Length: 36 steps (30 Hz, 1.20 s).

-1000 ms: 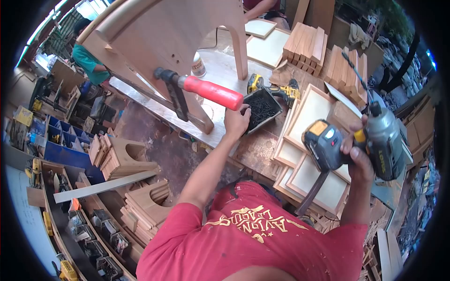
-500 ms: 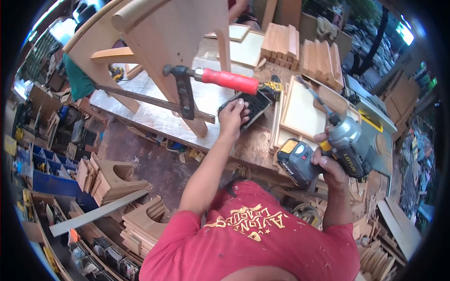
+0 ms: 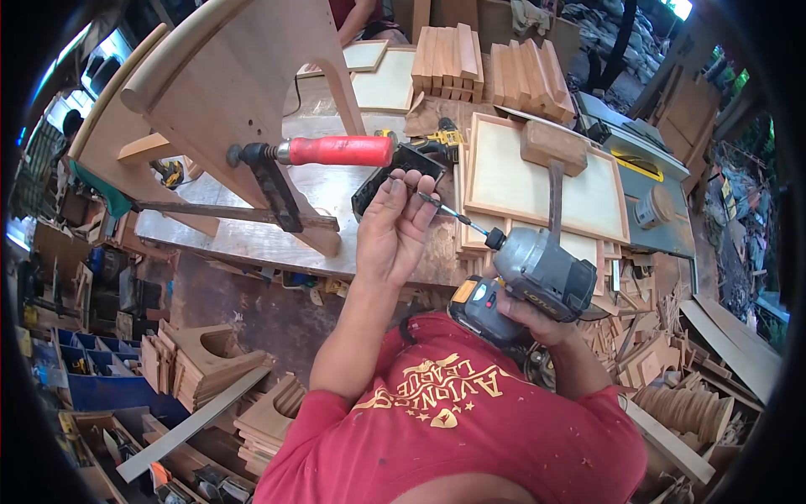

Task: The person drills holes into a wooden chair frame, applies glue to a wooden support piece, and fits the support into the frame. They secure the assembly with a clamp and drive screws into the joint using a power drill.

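My right hand (image 3: 537, 321) grips a grey Lotus cordless impact driver (image 3: 550, 273), its long bit (image 3: 463, 218) pointing left toward my other hand. My left hand (image 3: 393, 227) is palm up with fingers curled and closed at the bit's tip, on a small dark piece that looks like a screw (image 3: 429, 199). Behind those fingers lies a black tray (image 3: 374, 191), partly hidden. Left of it, a bar clamp with a red handle (image 3: 340, 151) is fixed to a wooden chair (image 3: 227, 80) that stands on the workbench.
A wooden mallet (image 3: 554, 149) rests on framed panels (image 3: 512, 181). Stacked wood blocks (image 3: 447, 63) and a yellow drill (image 3: 445, 139) lie farther back. Another person's arm (image 3: 357, 21) shows at the top. Cut wooden pieces (image 3: 206, 365) are piled at lower left.
My left hand has left the black tray, turned palm up and closed at the bit's tip. The impact driver has moved left and its bit has swung toward that hand. The view has shifted right.
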Motion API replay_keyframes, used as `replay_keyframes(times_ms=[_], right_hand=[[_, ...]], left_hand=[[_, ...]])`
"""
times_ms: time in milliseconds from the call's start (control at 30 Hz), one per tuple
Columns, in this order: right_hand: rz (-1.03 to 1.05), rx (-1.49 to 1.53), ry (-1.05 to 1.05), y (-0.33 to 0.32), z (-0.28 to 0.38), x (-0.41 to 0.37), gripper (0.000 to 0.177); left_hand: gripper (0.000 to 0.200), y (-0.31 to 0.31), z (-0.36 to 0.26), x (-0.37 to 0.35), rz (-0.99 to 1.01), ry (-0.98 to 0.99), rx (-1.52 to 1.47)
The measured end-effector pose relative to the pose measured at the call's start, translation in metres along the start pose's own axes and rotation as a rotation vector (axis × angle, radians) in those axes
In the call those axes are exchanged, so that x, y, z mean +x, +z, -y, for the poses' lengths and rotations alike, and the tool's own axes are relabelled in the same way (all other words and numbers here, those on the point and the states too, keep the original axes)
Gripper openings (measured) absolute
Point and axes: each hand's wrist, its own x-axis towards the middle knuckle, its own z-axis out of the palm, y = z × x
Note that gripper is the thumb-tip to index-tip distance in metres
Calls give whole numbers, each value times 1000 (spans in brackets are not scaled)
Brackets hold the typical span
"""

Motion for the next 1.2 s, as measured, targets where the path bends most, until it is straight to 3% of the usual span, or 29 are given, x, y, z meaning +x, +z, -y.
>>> replay_keyframes(times_ms=[167,233,367,500,533,633,767,900,1200], right_hand=[[64,-83,20,-16,-12,6,45],[69,-121,-184,-21,-23,18,48],[181,31,-11,-30,-24,34,51],[229,-40,-137,-25,-18,57,52],[222,-56,-66,-26,-17,63,49],[254,-104,-72,-22,-17,90,50],[338,-158,-183,-15,-31,132,55],[417,42,-204,12,-27,165,56],[491,44,-372,41,-2,202,49]], left_hand=[[19,8,3,-1,-4,109,169],[19,10,5,1,-19,171,233],[18,5,5,9,6,198,237],[18,4,3,14,-60,273,246],[21,4,4,16,-61,306,299],[26,1,-1,21,-70,242,180],[34,-4,-13,37,70,308,-32],[30,3,-22,49,106,384,-110],[23,17,-39,65,77,675,117]])
